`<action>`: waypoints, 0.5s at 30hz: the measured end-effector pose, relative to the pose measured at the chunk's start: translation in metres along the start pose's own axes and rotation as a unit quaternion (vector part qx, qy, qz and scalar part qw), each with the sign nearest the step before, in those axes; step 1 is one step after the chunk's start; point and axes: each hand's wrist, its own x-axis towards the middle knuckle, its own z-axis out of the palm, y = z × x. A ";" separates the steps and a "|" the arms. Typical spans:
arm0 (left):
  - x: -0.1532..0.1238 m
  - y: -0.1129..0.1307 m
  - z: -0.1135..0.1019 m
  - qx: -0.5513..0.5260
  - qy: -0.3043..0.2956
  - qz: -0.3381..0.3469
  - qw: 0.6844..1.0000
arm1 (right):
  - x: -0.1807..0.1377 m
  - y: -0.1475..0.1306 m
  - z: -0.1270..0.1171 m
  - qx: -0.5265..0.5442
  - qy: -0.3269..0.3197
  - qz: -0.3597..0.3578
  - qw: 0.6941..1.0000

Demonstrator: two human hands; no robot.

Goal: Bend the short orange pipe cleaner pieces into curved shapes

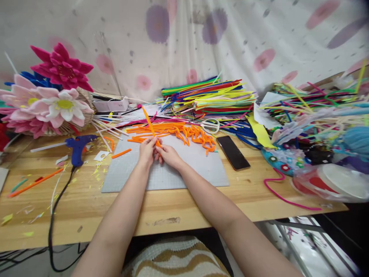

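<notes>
Both hands meet over the grey mat (184, 173) around orange pipe cleaners (149, 121). My left hand (147, 150) is closed on them, and their upper ends stick up and to the left above the fingers. Pressed close beside it, my right hand (168, 156) pinches the lower part of the same orange pieces. How many strands are held, and how they join, is hidden by the fingers. Just beyond the hands lies a heap of orange pipe cleaners (187, 132), some straight and others bent into loops. One short orange piece (121, 153) rests at the mat's left edge.
A blue glue gun (77, 148) with a black cord lies left, near felt-like flowers (63, 67). Bundles of coloured pipe cleaners (207, 96) and white-handled scissors (210, 125) are behind. Right of the mat lie a phone (233, 152) and a magenta pipe cleaner (284, 196).
</notes>
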 end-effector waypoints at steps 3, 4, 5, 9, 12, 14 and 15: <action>0.005 0.002 -0.004 -0.028 0.012 0.021 0.999 | -0.002 -0.001 0.001 -0.009 0.001 0.010 1.000; 0.006 0.003 -0.005 -0.033 0.013 0.026 0.999 | -0.002 -0.001 0.001 -0.006 -0.006 0.013 1.000; 0.007 0.004 -0.006 -0.035 0.011 0.027 0.999 | -0.002 -0.002 0.001 -0.002 -0.014 0.015 1.000; 0.008 0.006 -0.005 -0.036 0.003 0.025 0.999 | -0.006 -0.007 0.001 0.003 -0.028 0.016 0.999; 0.009 0.004 -0.005 -0.022 0.006 0.036 0.999 | -0.011 -0.011 -0.001 -0.035 -0.013 -0.004 0.999; 0.009 0.004 -0.006 -0.002 -0.001 0.045 0.999 | -0.012 -0.011 -0.007 -0.068 0.054 -0.043 0.995; 0.008 0.005 -0.007 0.012 -0.015 0.039 0.999 | -0.011 -0.011 -0.011 -0.071 0.109 -0.069 0.989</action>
